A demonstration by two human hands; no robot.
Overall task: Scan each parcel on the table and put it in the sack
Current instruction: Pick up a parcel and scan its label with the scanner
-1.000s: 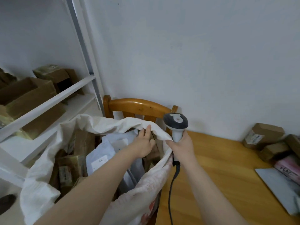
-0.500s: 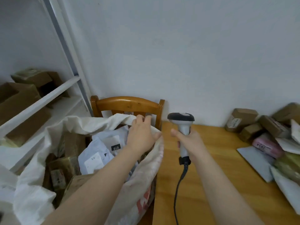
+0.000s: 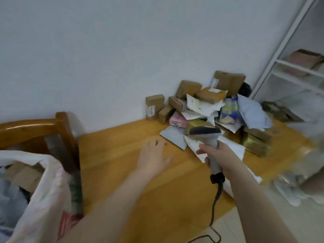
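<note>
The parcels (image 3: 210,94) lie heaped on the table (image 3: 122,155) against the wall (image 3: 105,58), toward its right end: brown boxes (image 3: 229,81), white and grey mailers (image 3: 201,107), a pink packet (image 3: 177,119) at the heap's near left. The sack (image 3: 47,190) gapes at lower left beside the table, cardboard (image 3: 22,174) showing inside, against a chair (image 3: 35,125). The left hand (image 3: 154,156) is over bare wood short of the heap, fingers loosely spread, holding nothing. The right hand (image 3: 222,155) grips the scanner (image 3: 206,135) by its handle, cable (image 3: 217,193) hanging below. A shelf (image 3: 289,67) stands far right
</note>
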